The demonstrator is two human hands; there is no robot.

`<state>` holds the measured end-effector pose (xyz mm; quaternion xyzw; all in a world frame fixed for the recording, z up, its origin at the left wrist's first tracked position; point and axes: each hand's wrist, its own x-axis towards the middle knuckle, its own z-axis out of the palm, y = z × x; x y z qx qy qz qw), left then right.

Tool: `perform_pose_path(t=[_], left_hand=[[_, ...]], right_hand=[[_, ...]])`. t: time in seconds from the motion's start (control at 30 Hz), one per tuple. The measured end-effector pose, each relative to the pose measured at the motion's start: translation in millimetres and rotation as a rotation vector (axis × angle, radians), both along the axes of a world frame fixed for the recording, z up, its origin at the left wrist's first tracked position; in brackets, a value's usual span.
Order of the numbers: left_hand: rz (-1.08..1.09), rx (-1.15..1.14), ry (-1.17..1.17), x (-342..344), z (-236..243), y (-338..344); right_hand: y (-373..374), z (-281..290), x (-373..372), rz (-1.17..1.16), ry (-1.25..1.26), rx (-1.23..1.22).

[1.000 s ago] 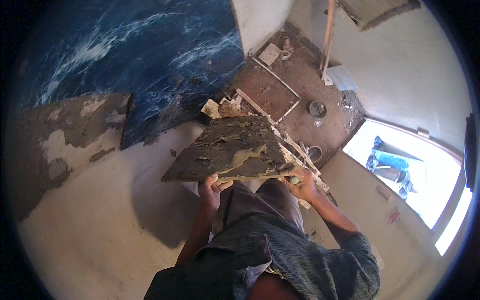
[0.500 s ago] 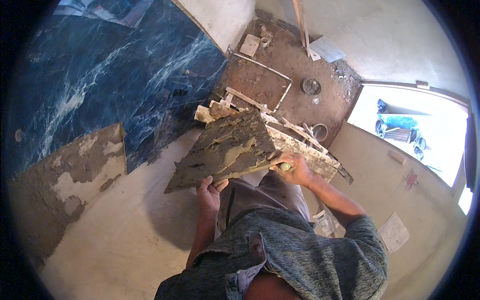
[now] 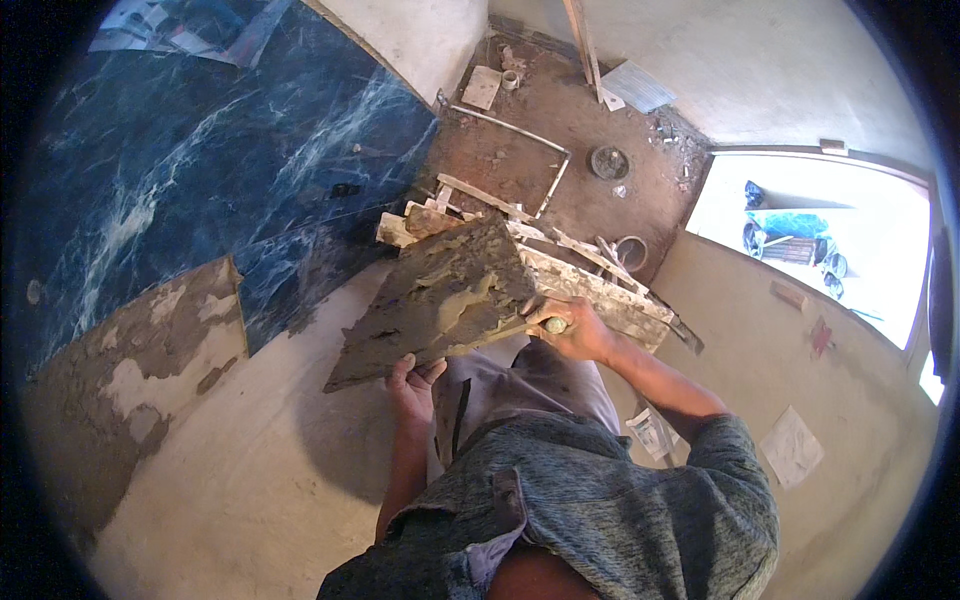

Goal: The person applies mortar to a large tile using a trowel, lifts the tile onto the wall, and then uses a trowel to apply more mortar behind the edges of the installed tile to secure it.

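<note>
- Mortar-coated slab (image 3: 440,290): one, lying ahead of both hands and in front of the person's trousers (image 3: 500,378); its grey, ridged mortar face is showing to the camera.
- Long axis: the near edge, seemingly the longest side in this bent view, is running from lower left to upper right, its left corner hanging nearer the person than its right; true proportions are escaping judgement.
- Left hand (image 3: 410,388): closing on the near edge, about midway along it, thumb lying at the top of the edge; the fingers' hold underneath is partly hiding.
- Right hand (image 3: 572,328): clamping the right end of the near edge, while also keeping a round-ended handle (image 3: 555,325) within its curl; the rest of that tool is not showing clearly.
- Nearer hand: neither, both are touching the slab; the left is sitting closer to the blue marbled panels (image 3: 200,150) and the bare, mortar-streaked patch (image 3: 150,340) below them, all standing off to the slab's left.
- Wooden staging (image 3: 600,290): resting beyond the slab and to its right, the right hand being nearer; whether slab and planks are touching, one cannot tell.
</note>
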<state>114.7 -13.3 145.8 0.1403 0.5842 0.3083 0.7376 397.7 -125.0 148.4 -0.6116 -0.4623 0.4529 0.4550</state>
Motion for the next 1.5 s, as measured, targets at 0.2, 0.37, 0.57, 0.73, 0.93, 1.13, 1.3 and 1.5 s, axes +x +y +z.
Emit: perform_pose_path(t=[0.2,0.37,0.57,0.73,0.93,1.13,1.3,1.5], left_hand=[[0.007,-0.068,-0.036,-4,-1,2],[-0.045,-0.123,-0.116,-18,-12,-4],[-0.708,0.310,0.106,-21,-46,-5],[-1.265,0.798,0.643,-62,-195,-12],[-1.092,0.425,0.661,-26,-218,0],[-0.928,0.286,0.592,-17,-225,-4],[-0.801,0.229,0.509,-17,-229,-6],[-0.598,0.212,0.392,-33,-196,12]], right_hand=[[-4,-3,-2,-0.023,-0.006,-0.055],[-3,-3,-3,-0.064,0.013,-0.026],[-2,-8,4,-0.070,0.001,-0.108],[8,10,3,-0.004,-0.164,-0.225],[1,3,5,-0.106,-0.174,-0.163],[1,1,4,-0.127,-0.140,-0.110],[2,6,4,-0.124,-0.163,-0.171],[3,7,4,-0.129,-0.122,-0.198]])
